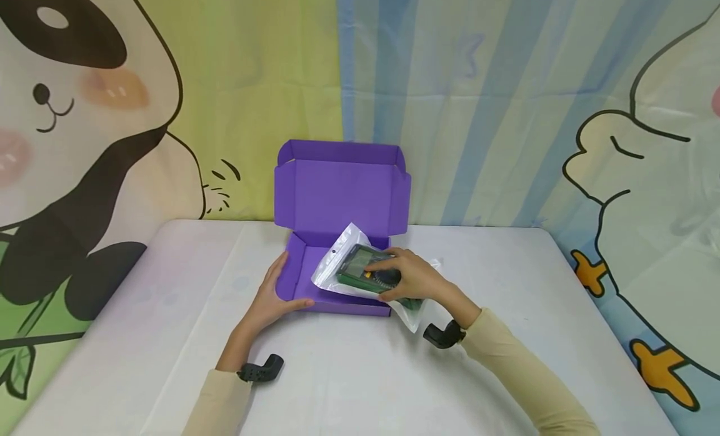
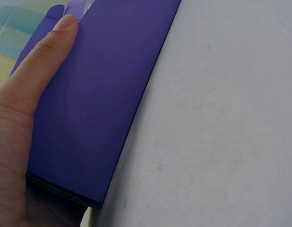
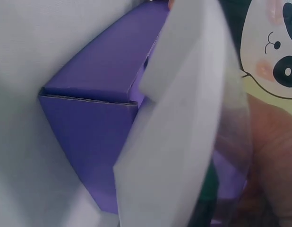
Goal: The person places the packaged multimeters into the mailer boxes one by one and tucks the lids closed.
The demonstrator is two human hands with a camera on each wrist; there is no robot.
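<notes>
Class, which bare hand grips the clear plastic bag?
The bare right hand, gripping the clear plastic bag partly over the open purple cardboard box; the bare left hand touches the box's near left corner.

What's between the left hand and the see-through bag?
In the head view, the left wall of the purple box and a bare strip of its floor lie there.

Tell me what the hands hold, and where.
Right hand grips the bagged gadget across its middle; left hand rests on the near left corner of the box.
</notes>
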